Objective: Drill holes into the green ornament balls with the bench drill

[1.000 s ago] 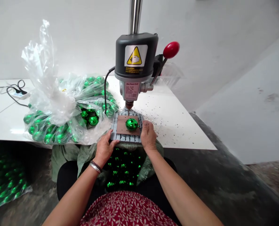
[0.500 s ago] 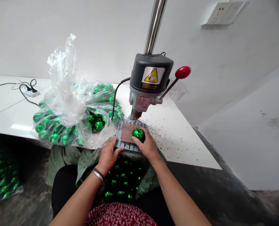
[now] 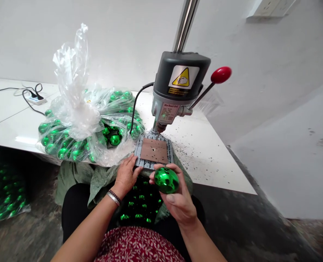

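A shiny green ball ornament (image 3: 166, 180) rests in the curled fingers of my right hand (image 3: 180, 203), raised in front of the bench drill (image 3: 179, 87). My left hand (image 3: 125, 175) lies with its fingers on the left front corner of the drill's slotted metal base (image 3: 138, 154), thumb apart, holding nothing. On that base sits a brown board (image 3: 153, 151) with a small hole in its middle and dark chips on it. The drill's chuck (image 3: 161, 128) hangs above the board's back edge. More green balls (image 3: 139, 207) lie in a green sack between my legs.
A clear plastic bag (image 3: 82, 123) of green balls stands on the white table (image 3: 210, 156), left of the drill. Dark chips are scattered right of the base. A red-knobbed lever (image 3: 221, 74) sticks out rightward. A power strip (image 3: 36, 99) lies far left; another bag of balls (image 3: 5, 193) is below.
My right hand has lifted the green ball off the brown board and drawn it back toward me, turning palm up. The board's hole now shows. My left hand stays at the base.
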A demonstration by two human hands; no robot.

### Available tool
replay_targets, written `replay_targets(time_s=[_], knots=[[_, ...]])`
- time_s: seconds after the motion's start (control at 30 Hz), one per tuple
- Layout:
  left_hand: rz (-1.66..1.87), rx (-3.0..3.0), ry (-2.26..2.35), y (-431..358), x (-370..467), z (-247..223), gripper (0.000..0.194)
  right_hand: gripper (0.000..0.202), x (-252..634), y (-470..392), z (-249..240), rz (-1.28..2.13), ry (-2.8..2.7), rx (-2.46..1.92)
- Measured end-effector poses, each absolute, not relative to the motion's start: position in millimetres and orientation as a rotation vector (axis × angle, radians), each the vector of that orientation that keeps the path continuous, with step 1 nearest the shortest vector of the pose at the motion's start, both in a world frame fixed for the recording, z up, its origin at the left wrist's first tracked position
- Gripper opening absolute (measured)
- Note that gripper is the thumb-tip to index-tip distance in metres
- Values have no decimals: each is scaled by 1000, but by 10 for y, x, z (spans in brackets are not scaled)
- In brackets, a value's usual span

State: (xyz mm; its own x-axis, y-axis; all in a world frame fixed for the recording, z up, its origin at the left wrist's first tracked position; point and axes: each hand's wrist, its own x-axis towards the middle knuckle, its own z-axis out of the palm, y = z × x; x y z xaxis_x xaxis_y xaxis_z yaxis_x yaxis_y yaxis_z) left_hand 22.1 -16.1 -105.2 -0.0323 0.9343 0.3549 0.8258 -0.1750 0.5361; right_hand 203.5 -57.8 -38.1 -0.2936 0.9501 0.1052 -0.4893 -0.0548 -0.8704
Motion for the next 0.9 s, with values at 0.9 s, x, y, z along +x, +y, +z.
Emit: replay_targets(time_s=[0.9], knots=[[652,1826,2302,585,-553,-178,50,82,1975,-792,-719,1911,-961,-941]])
